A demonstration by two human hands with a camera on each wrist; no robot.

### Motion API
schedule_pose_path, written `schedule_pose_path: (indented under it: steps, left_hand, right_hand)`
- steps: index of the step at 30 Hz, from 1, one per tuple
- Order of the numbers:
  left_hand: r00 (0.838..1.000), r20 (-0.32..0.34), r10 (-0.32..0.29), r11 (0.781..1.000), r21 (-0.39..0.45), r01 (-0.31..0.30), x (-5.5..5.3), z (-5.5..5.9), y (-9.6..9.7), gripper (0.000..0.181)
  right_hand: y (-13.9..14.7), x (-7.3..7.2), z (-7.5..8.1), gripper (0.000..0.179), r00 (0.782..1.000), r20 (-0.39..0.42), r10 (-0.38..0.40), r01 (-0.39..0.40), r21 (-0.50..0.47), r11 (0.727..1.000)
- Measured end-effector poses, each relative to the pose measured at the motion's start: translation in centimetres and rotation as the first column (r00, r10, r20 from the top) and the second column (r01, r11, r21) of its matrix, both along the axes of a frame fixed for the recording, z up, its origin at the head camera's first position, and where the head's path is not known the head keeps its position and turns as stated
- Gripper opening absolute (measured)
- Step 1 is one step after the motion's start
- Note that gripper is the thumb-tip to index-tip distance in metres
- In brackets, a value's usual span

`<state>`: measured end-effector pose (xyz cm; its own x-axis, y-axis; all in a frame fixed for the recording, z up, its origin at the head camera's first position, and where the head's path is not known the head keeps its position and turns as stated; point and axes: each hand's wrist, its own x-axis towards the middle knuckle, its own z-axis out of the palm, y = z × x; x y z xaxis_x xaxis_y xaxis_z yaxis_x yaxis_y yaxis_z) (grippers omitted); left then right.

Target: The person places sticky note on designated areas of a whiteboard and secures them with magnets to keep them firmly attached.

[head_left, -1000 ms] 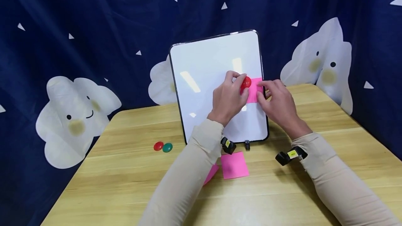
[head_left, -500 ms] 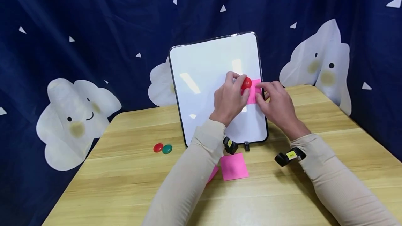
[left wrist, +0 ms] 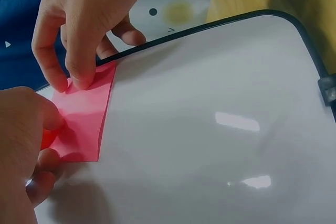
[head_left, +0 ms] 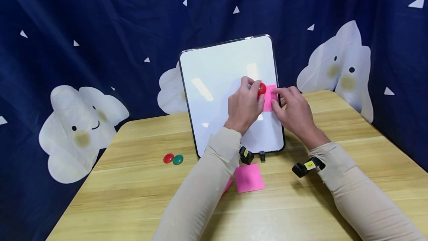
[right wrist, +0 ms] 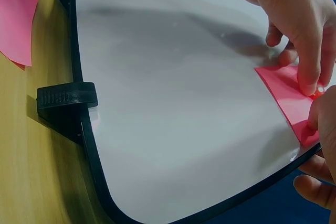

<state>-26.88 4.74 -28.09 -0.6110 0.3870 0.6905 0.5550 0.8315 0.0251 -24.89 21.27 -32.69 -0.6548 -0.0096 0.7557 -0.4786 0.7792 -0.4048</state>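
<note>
A black-framed whiteboard [head_left: 227, 60] leans upright on the table. My left hand [head_left: 243, 107] pinches a round red magnet [head_left: 262, 89] between thumb and fingers, over a pink sticky note [head_left: 268, 101] near the board's right edge. The left wrist view shows the note [left wrist: 86, 121] flat along the frame, with the magnet partly hidden by fingers. My right hand [head_left: 295, 112] holds the note's outer edge with thumb and index fingertips on it. Its other fingers curl behind the board's frame in the right wrist view.
A red magnet [head_left: 168, 158] and a green magnet [head_left: 178, 159] lie left of the board on the wooden table [head_left: 133, 203]. A square pink note [head_left: 249, 179] lies in front, another [head_left: 228, 185] partly under my left sleeve. A black foot [head_left: 262, 156] supports the board's bottom edge.
Both hands keep their places at the note, and the red magnet shifts very slightly left. The whole head view drifts a little as the camera tilts.
</note>
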Motion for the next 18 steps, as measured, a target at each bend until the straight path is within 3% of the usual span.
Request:
schedule_pose_path:
  steps: [5, 18]
  left_hand:
    - [1.0, -0.007, 0.011, 1.0, -0.016, -0.011, 0.0, 0.0, 0.0, 0.039]
    - [1.0, -0.001, -0.02, 0.999, 0.039, 0.02, 0.0, -0.5, -1.2, 0.047]
  right_hand:
    - [0.0, 0.0, 0.1, 0.025, 1.0, 0.006, -0.003, 0.003, -0.006, 1.0]
    - [-0.2, 0.1, -0.1, 0.026, 0.999, -0.004, -0.032, 0.032, -0.007, 0.999]
